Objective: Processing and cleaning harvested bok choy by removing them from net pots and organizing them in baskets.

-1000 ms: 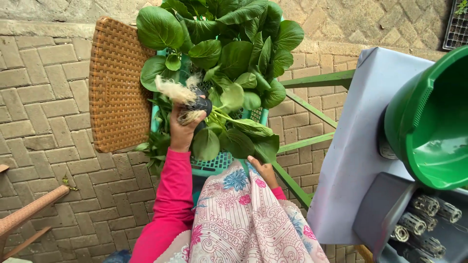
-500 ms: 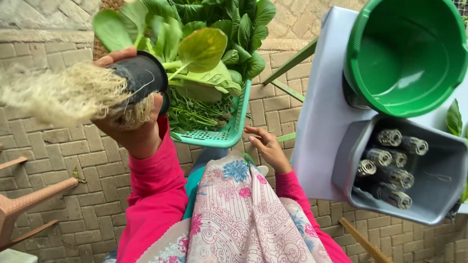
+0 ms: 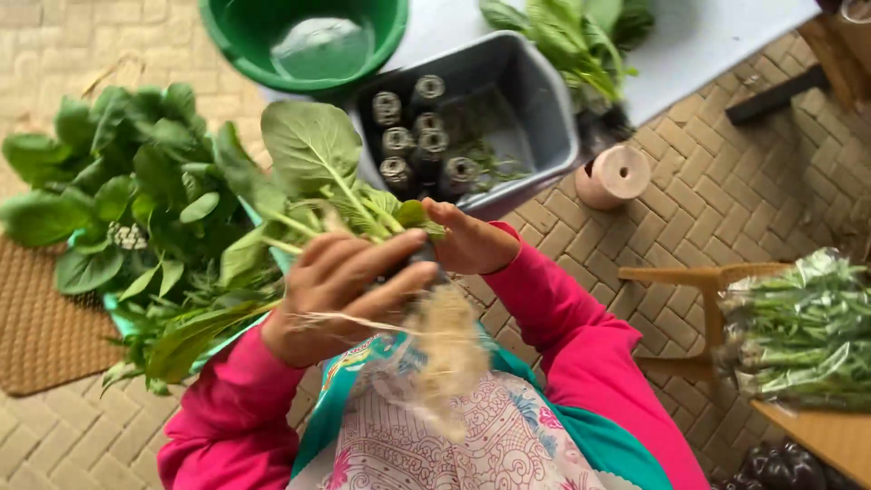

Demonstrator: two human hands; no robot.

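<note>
both hands (image 3: 349,290) gripping leafy plant (image 3: 318,172), pale roots (image 3: 445,345)

The leafy plant (image 3: 318,172) between the two hands is bright green, and its roots (image 3: 445,349) are pale beige. The sleeves (image 3: 590,336) are strong pink. The apron (image 3: 454,436) is white with a pink flower pattern and a teal edge. The round basin (image 3: 304,45) is dark green, the rectangular tub (image 3: 535,118) is grey (with black small pots (image 3: 413,136) inside). The woven mat (image 3: 41,327) is brown.
</note>
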